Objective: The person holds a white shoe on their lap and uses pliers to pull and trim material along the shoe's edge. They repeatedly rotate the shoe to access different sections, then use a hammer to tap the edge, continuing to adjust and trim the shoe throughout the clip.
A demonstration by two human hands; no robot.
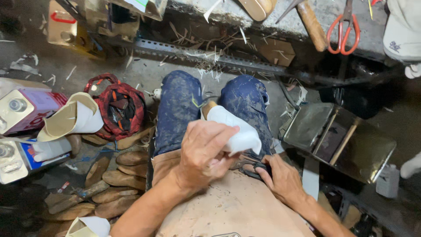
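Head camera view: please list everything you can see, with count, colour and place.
white shoe upper: one, white, on a wooden last on the lap, under the left hand
pliers: one, dark handles, in the right hand
wooden lasts: several, brown, on the floor at left
bag: one, red and black, left of the knees
tin cans: two, metallic, far left
scissors: one, orange handles, on the bench at top right
metal box: one, grey, open, at right
apron: one, tan, over the lap
left hand: grips the upper
right hand: holds the pliers
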